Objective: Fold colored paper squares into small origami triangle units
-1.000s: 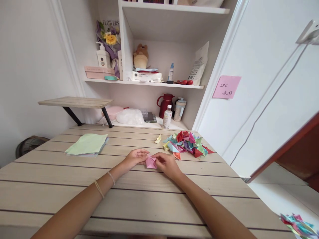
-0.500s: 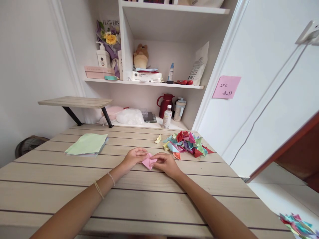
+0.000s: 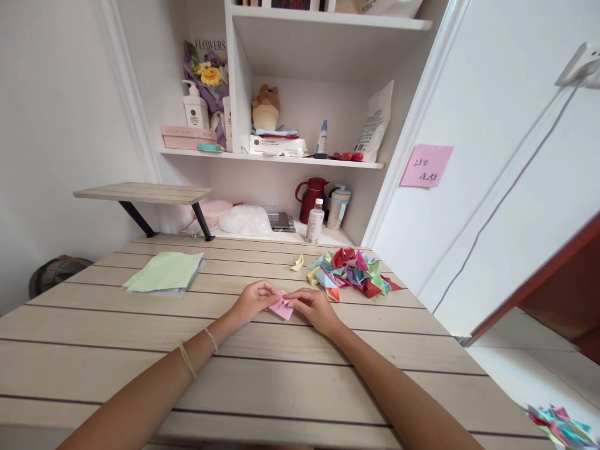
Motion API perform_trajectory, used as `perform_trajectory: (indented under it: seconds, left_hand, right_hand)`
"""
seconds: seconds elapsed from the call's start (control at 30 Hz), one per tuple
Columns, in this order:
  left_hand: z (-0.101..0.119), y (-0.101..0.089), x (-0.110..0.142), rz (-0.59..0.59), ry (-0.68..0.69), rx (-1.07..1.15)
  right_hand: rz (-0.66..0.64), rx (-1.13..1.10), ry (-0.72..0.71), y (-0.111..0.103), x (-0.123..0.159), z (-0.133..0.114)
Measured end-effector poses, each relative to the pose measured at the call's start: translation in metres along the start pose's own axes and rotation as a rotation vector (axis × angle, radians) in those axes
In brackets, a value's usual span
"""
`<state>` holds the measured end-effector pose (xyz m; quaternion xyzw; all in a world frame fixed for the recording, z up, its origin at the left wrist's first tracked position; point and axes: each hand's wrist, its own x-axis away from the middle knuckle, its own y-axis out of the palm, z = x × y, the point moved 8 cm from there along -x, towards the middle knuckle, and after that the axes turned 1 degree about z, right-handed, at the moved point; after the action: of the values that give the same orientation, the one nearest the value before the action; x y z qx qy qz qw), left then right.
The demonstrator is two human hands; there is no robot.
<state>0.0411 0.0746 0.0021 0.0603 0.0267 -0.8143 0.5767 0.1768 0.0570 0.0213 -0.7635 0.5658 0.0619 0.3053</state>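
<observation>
A small folded piece of pink paper (image 3: 282, 309) sits between my two hands, just above or on the wooden table (image 3: 281, 381). My left hand (image 3: 257, 300) pinches its upper left side, fingers curled over the edge. From the right, my right hand (image 3: 313, 305) grips the paper's other side between thumb and fingers. The fingertips of both hands nearly meet and hide part of the folds. Beyond my right hand lies a heap of colourful folded paper boats (image 3: 349, 273). One pale yellow paper boat (image 3: 297, 263) rests apart, left of the heap.
A stack of paper sheets (image 3: 162, 273), light green on top, lies at the left. Behind it stands a small raised wooden shelf (image 3: 143, 193) on black legs. A bottle (image 3: 315, 221) and a red jug (image 3: 311, 199) stand at the back. More folded paper (image 3: 560, 425) lies low right.
My left hand's fingers have curled in closer on the pink paper, whose visible outline has changed from a diamond to a smaller, tilted shape. My right hand has barely moved.
</observation>
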Motion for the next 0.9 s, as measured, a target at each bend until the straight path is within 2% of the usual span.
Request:
perform_trajectory:
  seconds: [0.17, 0.33, 0.43, 0.63, 0.8, 0.9]
  left_hand:
    - [-0.003, 0.01, 0.006, -0.096, -0.057, -0.081]
    - [-0.003, 0.006, 0.004, -0.019, -0.024, -0.074]
    - [0.0, 0.003, 0.002, 0.011, 0.008, -0.037]
    - [0.007, 0.001, 0.002, 0.022, 0.075, -0.037]
    - [0.01, 0.009, 0.006, -0.039, 0.126, -0.116]
    - [0.016, 0.01, 0.008, -0.023, 0.185, -0.223]
  right_hand:
    - [0.08, -0.036, 0.051, -0.005, 0.0, 0.004]
    - [0.123, -0.28, 0.12, -0.003, 0.0, 0.014]
    - [0.101, -0.331, 0.118, 0.0, -0.001, 0.014]
    - [0.018, -0.194, 0.088, 0.006, 0.002, 0.011]
    - [0.059, 0.028, -0.013, -0.001, 0.002, -0.001]
    - [0.066, 0.125, -0.086, -0.004, 0.003, -0.012]
